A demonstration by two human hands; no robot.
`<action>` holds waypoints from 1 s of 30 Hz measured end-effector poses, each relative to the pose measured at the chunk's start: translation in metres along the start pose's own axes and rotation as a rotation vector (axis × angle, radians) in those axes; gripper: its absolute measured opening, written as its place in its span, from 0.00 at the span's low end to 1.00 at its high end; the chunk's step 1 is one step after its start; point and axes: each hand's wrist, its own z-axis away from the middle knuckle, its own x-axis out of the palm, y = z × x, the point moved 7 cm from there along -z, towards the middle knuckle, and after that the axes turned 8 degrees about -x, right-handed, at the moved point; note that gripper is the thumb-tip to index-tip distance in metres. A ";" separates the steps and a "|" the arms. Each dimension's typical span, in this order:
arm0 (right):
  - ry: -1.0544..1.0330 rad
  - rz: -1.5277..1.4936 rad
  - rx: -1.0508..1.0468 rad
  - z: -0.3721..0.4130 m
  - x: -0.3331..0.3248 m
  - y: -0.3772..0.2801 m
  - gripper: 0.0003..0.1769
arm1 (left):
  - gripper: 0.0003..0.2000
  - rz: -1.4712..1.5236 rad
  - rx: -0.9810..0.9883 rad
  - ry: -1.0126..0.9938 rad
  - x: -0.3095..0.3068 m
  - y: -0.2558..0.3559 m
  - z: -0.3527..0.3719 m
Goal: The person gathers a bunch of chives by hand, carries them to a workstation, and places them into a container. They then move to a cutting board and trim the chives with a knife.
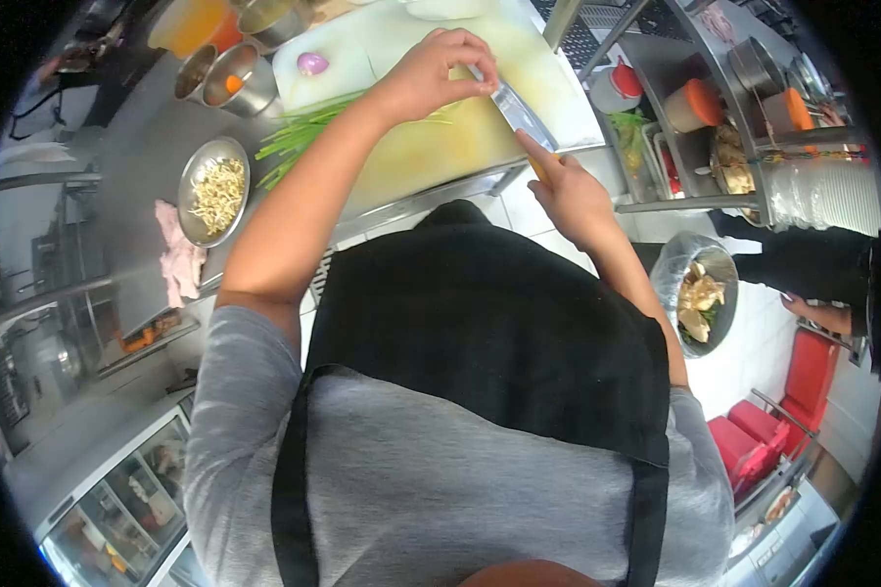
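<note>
My right hand (570, 193) grips a knife (527, 115) by its yellow handle, the blade pointing up and to the left over the cutting board (392, 174). At the blade's far end, my left hand (450, 70) has thumb and fingers pinched together; whether something small is between them cannot be made out. Long green stalks (299, 137) lie on the board under my left forearm. A purple onion (312, 64) rests on the white part of the board, left of my left hand.
Metal pots (253, 93) and a bowl of bean sprouts (218, 194) stand left of the board, near a pink cloth (178, 256). A lined bin (731, 323) with scraps is at the right, beside another person's hand (798, 305). Shelves hold orange-lidded containers (690, 108).
</note>
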 end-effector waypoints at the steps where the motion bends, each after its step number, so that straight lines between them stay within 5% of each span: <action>1: -0.002 -0.001 -0.005 -0.001 -0.002 0.003 0.36 | 0.03 0.185 -0.095 -0.024 -0.006 0.002 -0.007; 2: -0.004 0.002 -0.012 -0.001 -0.004 0.005 0.37 | 0.03 0.369 -0.191 -0.041 -0.014 0.007 -0.013; 5: -0.022 0.015 -0.053 -0.003 -0.007 0.013 0.37 | 0.04 0.648 -0.058 0.029 -0.061 0.049 -0.022; 7: -0.053 0.017 -0.081 -0.003 -0.008 0.020 0.37 | 0.09 0.614 -0.325 0.064 -0.090 0.070 -0.012; 8: -0.045 0.021 -0.108 -0.005 -0.008 0.025 0.37 | 0.09 0.436 -0.200 0.006 -0.103 0.074 -0.013; 12: -0.058 0.071 -0.148 -0.005 -0.014 0.030 0.36 | 0.04 -0.237 -0.430 -0.074 -0.093 0.050 0.000; 16: -0.032 0.030 -0.195 -0.006 -0.015 0.038 0.37 | 0.07 -0.500 -0.374 -0.089 -0.044 -0.027 0.012; 19: -0.084 0.048 -0.172 -0.007 -0.019 0.039 0.36 | 0.08 -0.475 -0.362 -0.113 -0.021 -0.057 0.017; 23: -0.074 0.052 -0.201 -0.006 -0.018 0.042 0.36 | 0.10 -0.191 -0.602 -0.142 -0.032 -0.076 0.023; 30: -0.097 0.049 -0.188 -0.008 -0.022 0.044 0.38 | 0.41 -0.702 -0.425 -0.266 -0.018 -0.074 0.036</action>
